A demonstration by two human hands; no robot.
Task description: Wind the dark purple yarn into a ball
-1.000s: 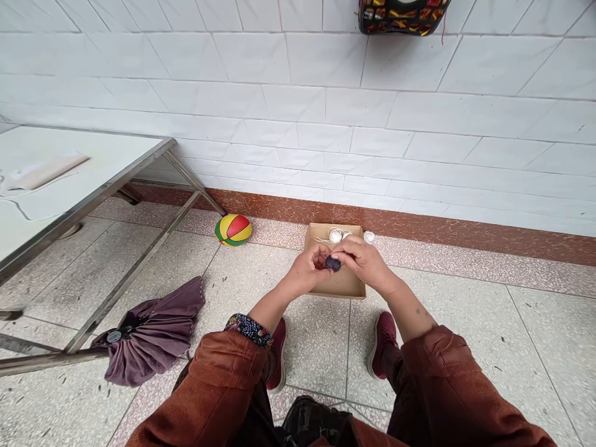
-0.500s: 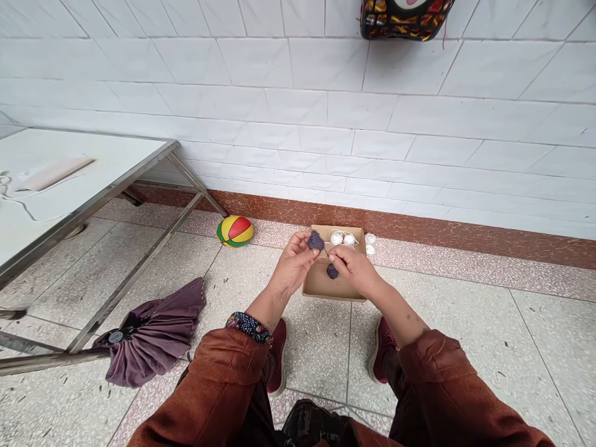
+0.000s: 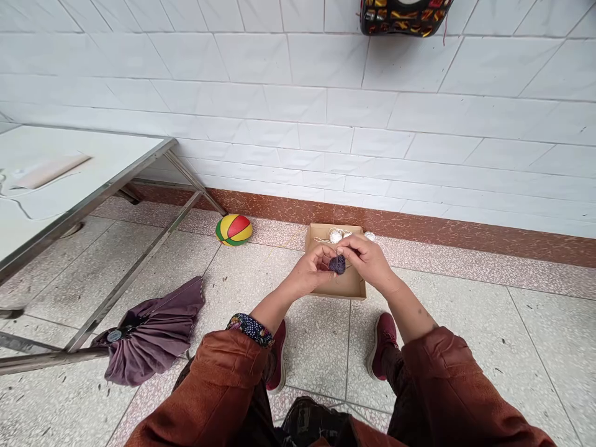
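Note:
My left hand (image 3: 310,270) is closed, its thumb and fingers gripping a small dark purple yarn ball (image 3: 337,265). My right hand (image 3: 367,256) touches the top of the ball in a pinch, with a dark strand of yarn at its fingertips. Both hands are over a shallow cardboard box (image 3: 338,290) on the floor. White yarn balls (image 3: 335,234) lie at the far end of the box, partly covered by my right hand. Whether another dark ball lies in the box behind my hands cannot be made out.
A yellow, red and green ball (image 3: 233,230) rests near the wall. To the left stands a metal-framed table (image 3: 93,143) with a pale flat item (image 3: 53,172) and cord on it. A folded purple umbrella (image 3: 153,335) lies by its leg. A dark basket (image 3: 405,22) is at the top.
Both hands have moved slightly right and lower over the box. The dark yarn has turned in my left hand, and my right fingers have come from beside it to its top.

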